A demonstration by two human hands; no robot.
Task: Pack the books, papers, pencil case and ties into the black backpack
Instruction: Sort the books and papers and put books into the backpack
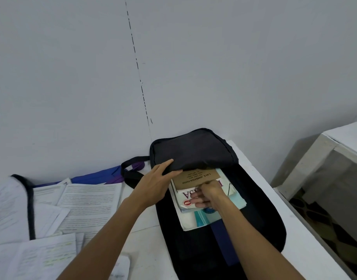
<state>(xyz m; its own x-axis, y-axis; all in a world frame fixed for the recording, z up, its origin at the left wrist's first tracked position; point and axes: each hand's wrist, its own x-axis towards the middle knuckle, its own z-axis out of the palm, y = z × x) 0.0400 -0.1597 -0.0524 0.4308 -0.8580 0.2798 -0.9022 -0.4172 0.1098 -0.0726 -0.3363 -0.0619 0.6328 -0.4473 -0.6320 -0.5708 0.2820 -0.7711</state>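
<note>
Flat on the white counter, mouth toward the wall, top flap raised: black backpack. At the flap edge, left hand, pinching the fabric between thumb and fingers. Over the opening, right hand, fingers curled round a stack of books lying half inside the main compartment. Uppermost, tucked under the flap: brown exercise book. Left of the backpack, loose on the counter: printed papers. Behind these, against the wall: blue and purple ties.
</note>
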